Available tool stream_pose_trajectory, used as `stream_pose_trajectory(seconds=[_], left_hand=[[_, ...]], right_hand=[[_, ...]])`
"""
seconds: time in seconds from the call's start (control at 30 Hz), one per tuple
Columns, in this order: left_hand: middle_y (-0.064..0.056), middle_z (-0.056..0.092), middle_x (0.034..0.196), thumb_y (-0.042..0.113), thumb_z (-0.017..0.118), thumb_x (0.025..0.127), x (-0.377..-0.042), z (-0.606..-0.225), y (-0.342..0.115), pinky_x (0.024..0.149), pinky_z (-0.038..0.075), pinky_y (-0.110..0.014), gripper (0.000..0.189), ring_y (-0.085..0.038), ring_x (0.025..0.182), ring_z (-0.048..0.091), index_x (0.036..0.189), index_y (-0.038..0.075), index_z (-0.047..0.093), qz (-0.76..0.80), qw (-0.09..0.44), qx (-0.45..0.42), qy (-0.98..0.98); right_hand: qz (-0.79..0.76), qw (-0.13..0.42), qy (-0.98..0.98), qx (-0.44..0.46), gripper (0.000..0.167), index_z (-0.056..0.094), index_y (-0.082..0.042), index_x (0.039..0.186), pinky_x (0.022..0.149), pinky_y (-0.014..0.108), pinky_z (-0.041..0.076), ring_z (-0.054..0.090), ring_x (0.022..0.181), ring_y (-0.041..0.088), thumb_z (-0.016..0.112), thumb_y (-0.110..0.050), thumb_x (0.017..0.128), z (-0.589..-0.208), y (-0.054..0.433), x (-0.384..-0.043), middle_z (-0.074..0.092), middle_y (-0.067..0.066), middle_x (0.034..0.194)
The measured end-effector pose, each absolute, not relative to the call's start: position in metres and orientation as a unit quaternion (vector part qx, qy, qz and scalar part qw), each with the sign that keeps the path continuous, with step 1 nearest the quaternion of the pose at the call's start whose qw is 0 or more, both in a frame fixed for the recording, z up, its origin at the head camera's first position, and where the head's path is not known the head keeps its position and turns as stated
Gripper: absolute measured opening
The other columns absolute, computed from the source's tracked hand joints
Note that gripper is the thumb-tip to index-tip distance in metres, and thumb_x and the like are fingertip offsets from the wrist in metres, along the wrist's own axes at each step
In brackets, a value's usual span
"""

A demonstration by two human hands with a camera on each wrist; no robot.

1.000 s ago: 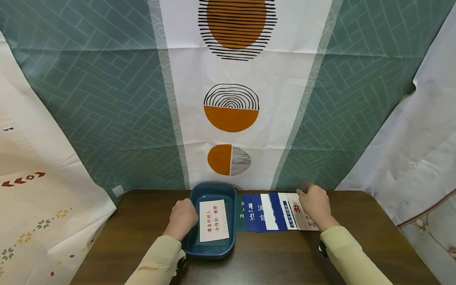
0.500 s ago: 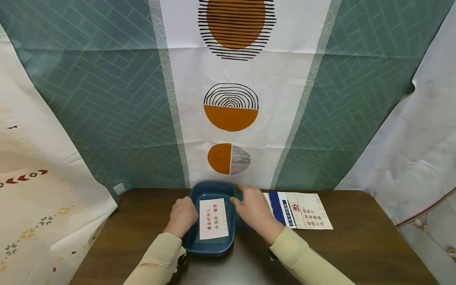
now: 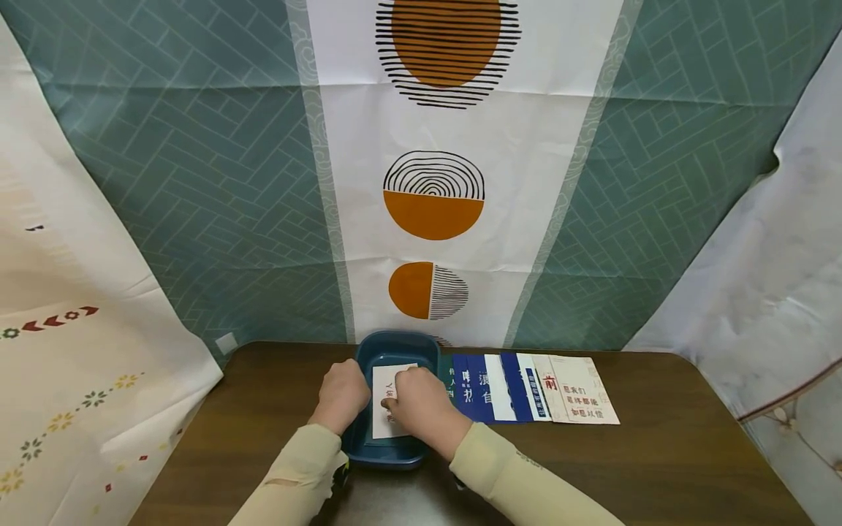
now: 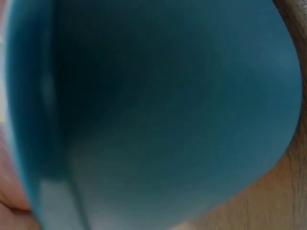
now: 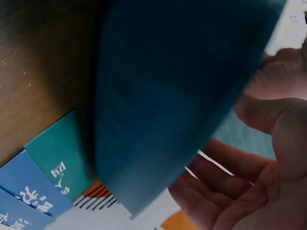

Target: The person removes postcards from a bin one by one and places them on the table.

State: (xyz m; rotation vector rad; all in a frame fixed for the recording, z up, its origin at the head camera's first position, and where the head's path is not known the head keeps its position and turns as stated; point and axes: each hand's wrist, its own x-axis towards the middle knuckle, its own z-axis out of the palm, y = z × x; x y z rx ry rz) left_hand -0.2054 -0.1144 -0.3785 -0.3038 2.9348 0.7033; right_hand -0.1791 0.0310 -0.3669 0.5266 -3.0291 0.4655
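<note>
A deep blue rectangular basin (image 3: 388, 459) stands on the table, with a white card (image 3: 384, 380) lettered in red inside it. My left hand (image 3: 342, 398) grips the basin's left rim; the left wrist view is filled by the basin's outer wall (image 4: 192, 120). Over the card hovers or rests my right hand (image 3: 424, 405), covering the card's right side. In the right wrist view that hand (image 5: 249, 182) has thumb and fingers bent loosely, with the fingertips partly behind the basin wall (image 5: 163, 105). Whether they touch the card cannot be made out.
Right of the basin lies an overlapping row of cards: a green card (image 5: 62, 158), blue cards (image 3: 470, 394), white ones and a cream card (image 3: 582, 394) with red lettering. The brown wooden table (image 3: 671, 438) meets a patterned cloth (image 3: 250, 219) behind.
My right hand has moved left from the cream card at the row's right end, across the cards, to above the white card in the basin. The left hand stays at the rim.
</note>
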Motion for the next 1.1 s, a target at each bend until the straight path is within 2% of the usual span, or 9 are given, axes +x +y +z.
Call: stream_pose_trajectory(seconds=[0.1, 0.2, 0.37, 0.5, 0.6, 0.77, 1.0, 1.1], left_hand=[[-0.014, 0.058, 0.07, 0.004, 0.063, 0.078, -0.206, -0.379, -0.114, 0.039, 0.044, -0.03, 0.016, -0.023, 0.053, 0.056, 0.09, -0.006, 0.064, 0.234, 0.058, -0.103, 0.965], [-0.014, 0.058, 0.07, 0.004, 0.062, 0.079, -0.206, -0.379, -0.115, 0.039, 0.044, -0.03, 0.015, -0.023, 0.053, 0.056, 0.09, -0.006, 0.064, 0.235, 0.057, -0.102, 0.965], [-0.014, 0.059, 0.071, 0.004, 0.061, 0.079, -0.207, -0.379, -0.116, 0.039, 0.043, -0.031, 0.014, -0.023, 0.054, 0.056, 0.09, -0.005, 0.065, 0.236, 0.054, -0.101, 0.965], [-0.014, 0.06, 0.072, 0.004, 0.062, 0.078, -0.208, -0.38, -0.115, 0.04, 0.044, -0.033, 0.015, -0.023, 0.054, 0.056, 0.089, -0.005, 0.064, 0.235, 0.05, -0.097, 0.966], [-0.015, 0.06, 0.072, 0.004, 0.064, 0.077, -0.208, -0.382, -0.114, 0.04, 0.045, -0.034, 0.016, -0.022, 0.054, 0.056, 0.089, -0.006, 0.065, 0.232, 0.051, -0.096, 0.967], [-0.015, 0.06, 0.071, 0.005, 0.065, 0.077, -0.208, -0.383, -0.112, 0.04, 0.046, -0.033, 0.018, -0.022, 0.052, 0.056, 0.092, -0.006, 0.065, 0.237, 0.053, -0.095, 0.965], [-0.014, 0.058, 0.069, 0.003, 0.063, 0.078, -0.207, -0.382, -0.114, 0.04, 0.047, -0.033, 0.017, -0.022, 0.052, 0.055, 0.091, -0.007, 0.064, 0.241, 0.05, -0.09, 0.965], [-0.014, 0.058, 0.068, 0.003, 0.064, 0.078, -0.206, -0.381, -0.114, 0.04, 0.046, -0.032, 0.017, -0.023, 0.051, 0.055, 0.092, -0.007, 0.064, 0.248, 0.056, -0.094, 0.963]], right_hand=[[0.13, -0.005, -0.979, 0.156, 0.04, 0.07, -0.005, 0.092, 0.044, 0.022, 0.045, 0.049, 0.053, 0.013, 0.069, -0.043, 0.08, -0.372, 0.027, -0.18, 0.062, 0.004, 0.071], [0.11, -0.008, -0.985, 0.132, 0.045, 0.069, -0.004, 0.093, 0.042, 0.023, 0.044, 0.049, 0.049, 0.013, 0.069, -0.047, 0.078, -0.376, 0.024, -0.181, 0.062, 0.004, 0.067], [0.053, -0.016, -0.994, 0.093, 0.059, 0.068, -0.005, 0.097, 0.047, 0.029, 0.049, 0.051, 0.053, 0.015, 0.064, -0.06, 0.076, -0.381, 0.015, -0.183, 0.063, 0.006, 0.071], [-0.003, -0.041, -0.996, 0.083, 0.074, 0.066, -0.007, 0.106, 0.051, 0.03, 0.051, 0.052, 0.058, 0.018, 0.059, -0.072, 0.072, -0.385, 0.009, -0.185, 0.064, 0.008, 0.078], [-0.016, -0.061, -0.995, 0.08, 0.078, 0.067, -0.007, 0.102, 0.052, 0.03, 0.05, 0.052, 0.059, 0.019, 0.059, -0.076, 0.067, -0.391, 0.007, -0.185, 0.063, 0.008, 0.077], [0.004, -0.071, -0.994, 0.078, 0.072, 0.069, -0.008, 0.091, 0.054, 0.032, 0.051, 0.052, 0.059, 0.019, 0.067, -0.073, 0.06, -0.4, 0.009, -0.186, 0.061, 0.006, 0.072], [0.064, -0.059, -0.995, 0.057, 0.072, 0.067, -0.007, 0.09, 0.055, 0.035, 0.053, 0.051, 0.06, 0.018, 0.08, -0.065, 0.048, -0.405, 0.01, -0.192, 0.059, 0.005, 0.073], [0.071, -0.053, -0.994, 0.057, 0.074, 0.065, -0.005, 0.091, 0.057, 0.037, 0.054, 0.052, 0.062, 0.02, 0.082, -0.063, 0.047, -0.405, 0.01, -0.192, 0.059, 0.006, 0.075]])
